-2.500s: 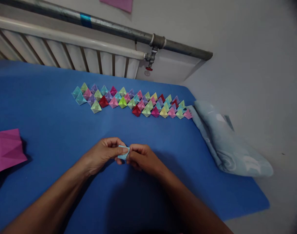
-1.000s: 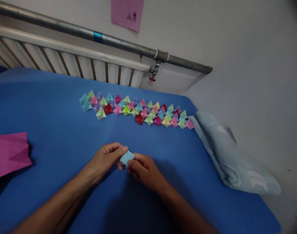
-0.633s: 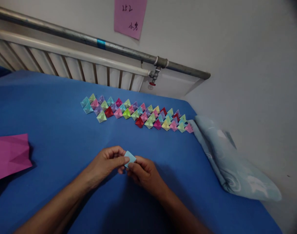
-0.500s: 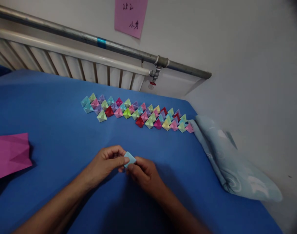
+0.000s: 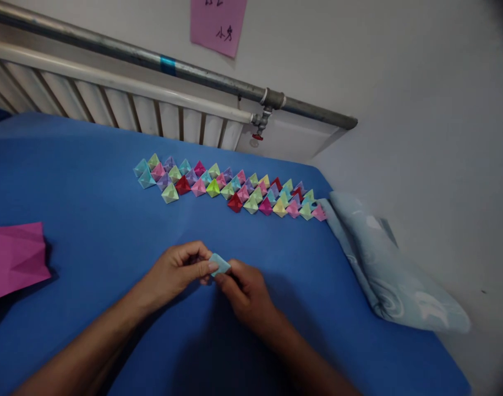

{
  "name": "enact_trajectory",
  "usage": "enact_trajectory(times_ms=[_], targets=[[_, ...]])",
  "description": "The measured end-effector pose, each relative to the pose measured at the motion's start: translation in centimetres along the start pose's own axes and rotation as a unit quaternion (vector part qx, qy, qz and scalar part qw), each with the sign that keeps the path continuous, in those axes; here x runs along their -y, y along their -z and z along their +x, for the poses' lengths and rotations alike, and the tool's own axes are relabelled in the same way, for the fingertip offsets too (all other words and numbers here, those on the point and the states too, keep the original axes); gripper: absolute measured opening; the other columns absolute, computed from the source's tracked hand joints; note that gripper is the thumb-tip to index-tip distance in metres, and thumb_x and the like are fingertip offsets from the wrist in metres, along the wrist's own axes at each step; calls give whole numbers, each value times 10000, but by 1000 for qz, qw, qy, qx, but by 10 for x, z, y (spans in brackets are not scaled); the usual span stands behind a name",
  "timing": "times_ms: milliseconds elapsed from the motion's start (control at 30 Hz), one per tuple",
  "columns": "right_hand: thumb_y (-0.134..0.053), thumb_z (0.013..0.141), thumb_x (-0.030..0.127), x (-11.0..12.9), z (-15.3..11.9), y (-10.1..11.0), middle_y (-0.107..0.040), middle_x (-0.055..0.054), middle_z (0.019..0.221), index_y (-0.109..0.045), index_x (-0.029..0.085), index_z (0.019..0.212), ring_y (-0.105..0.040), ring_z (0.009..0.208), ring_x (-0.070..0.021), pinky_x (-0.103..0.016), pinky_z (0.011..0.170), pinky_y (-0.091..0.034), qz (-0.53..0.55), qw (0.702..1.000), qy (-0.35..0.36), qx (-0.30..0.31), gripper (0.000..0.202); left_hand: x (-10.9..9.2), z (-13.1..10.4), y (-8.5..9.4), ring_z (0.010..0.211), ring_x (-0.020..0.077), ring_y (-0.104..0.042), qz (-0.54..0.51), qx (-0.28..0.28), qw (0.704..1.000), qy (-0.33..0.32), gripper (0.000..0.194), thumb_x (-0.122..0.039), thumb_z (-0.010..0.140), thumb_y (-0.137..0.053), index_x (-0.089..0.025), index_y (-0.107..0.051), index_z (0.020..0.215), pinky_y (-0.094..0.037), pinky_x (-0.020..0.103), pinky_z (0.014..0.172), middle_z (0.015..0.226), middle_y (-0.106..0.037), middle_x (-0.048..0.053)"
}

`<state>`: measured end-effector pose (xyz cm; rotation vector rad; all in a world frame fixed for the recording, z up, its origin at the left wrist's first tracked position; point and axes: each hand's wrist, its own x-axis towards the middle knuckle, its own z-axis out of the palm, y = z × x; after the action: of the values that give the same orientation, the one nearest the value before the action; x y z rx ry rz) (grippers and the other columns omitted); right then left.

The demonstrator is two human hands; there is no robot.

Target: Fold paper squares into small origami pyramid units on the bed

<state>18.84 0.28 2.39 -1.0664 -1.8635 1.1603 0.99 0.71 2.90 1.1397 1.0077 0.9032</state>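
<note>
A pink paper (image 5: pixel 212 38) on the wall (image 5: pixel 317 44) bore dark handwriting (image 5: pixel 224 34). Near its lower edge stood two Chinese characters: the first read 小; the second could not be made out surely. The writing above them was cut off by the top of the view.

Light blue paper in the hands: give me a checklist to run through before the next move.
1. Left hand gripping the light blue paper: ok, thumb on top.
2. Right hand on the paper's right side: ok.
3. Paper's underside folds: cannot tell, hidden.
4. Folded pieces apart from both hands: ok.
5. Nearest row unbroken: not ok, gap between pale green piece and red piece.
</note>
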Motion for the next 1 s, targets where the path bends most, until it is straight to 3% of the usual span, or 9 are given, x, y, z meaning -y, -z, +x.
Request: enact_trajectory(times_ms=[133,367,467,600,833,1000], targets=[[-514,862,353,-2,3,0,-448,48,564,-510,196,653,-390,537,-91,-217,510,-316,82,991,-104,-9,261,-4,3,-3,584,105,-547,-30,12,999,44,254,-402,754,-706,-162,-640,707,-444,264,616,637,-621,-7],[-567,815,402,-2,4,1,-468,60,538,-526,192,674,-376,445,-65,-197,427,-293,194,962,-191,23,256,-5,2,-1,493,101,-535,-60,3,995,75,280,-400,702,-731,-162,-616,611,-438,258,539,548,-599,-12],[-527,844,450,-2,6,5,-502,51,534,-576,173,725,-407,400,-65,-197,390,-299,239,949,-202,50,305,-4,3,1,483,97,-534,-78,6,993,83,274,-392,692,-737,-159,-616,616,-435,253,522,571,-620,-4],[-511,850,428,-2,9,7,-512,49,542,-567,174,716,-428,397,-64,-192,384,-305,238,952,-190,23,293,-4,3,1,459,88,-510,-81,2,992,95,293,-395,684,-741,-160,-592,595,-414,238,488,539,-593,-16],[-547,787,366,3,7,4,-431,81,474,-495,196,628,-339,403,-50,-186,405,-264,214,955,-208,-5,239,0,2,-5,444,84,-465,-68,17,992,108,332,-423,681,-731,-170,-544,577,-357,219,442,475,-507,-44],[-549,731,352,-2,12,3,-403,90,437,-488,198,602,-306,385,-47,-183,386,-231,228,937,-262,-30,210,-1,3,-6,539,101,-525,-35,-3,994,102,302,-443,716,-705,-165,-593,683,-437,258,539,621,-581,-18]])
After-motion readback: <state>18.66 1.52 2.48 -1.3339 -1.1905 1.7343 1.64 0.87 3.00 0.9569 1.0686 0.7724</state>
